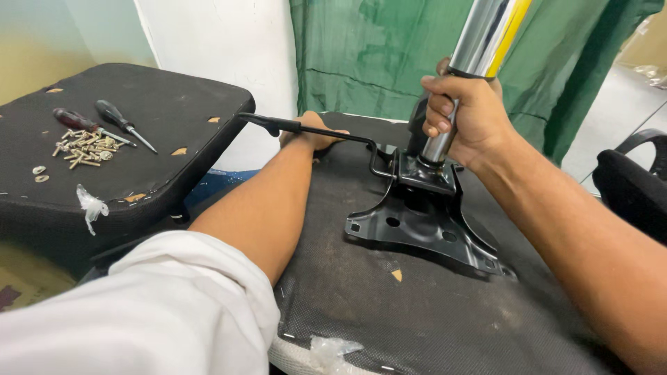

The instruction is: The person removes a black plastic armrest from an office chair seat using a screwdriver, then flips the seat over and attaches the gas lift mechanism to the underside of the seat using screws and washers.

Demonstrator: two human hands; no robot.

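Observation:
An upturned chair seat [389,312] with a black mesh underside lies in front of me. A black metal mounting plate [417,226] sits on it, with a chrome gas cylinder [479,42] standing up out of its socket. My right hand [465,114] is wrapped around the cylinder's lower part, just above the plate. A thin black lever [326,132] runs left from the plate. My left hand [311,132] rests on the seat's far edge, under and against that lever; whether it grips the lever or the edge is unclear.
To the left, a second black padded panel [160,180] carries two screwdrivers [125,125] and a pile of several screws [87,149]. A green cloth [361,62] hangs behind. A black chair part [636,180] stands at the right edge.

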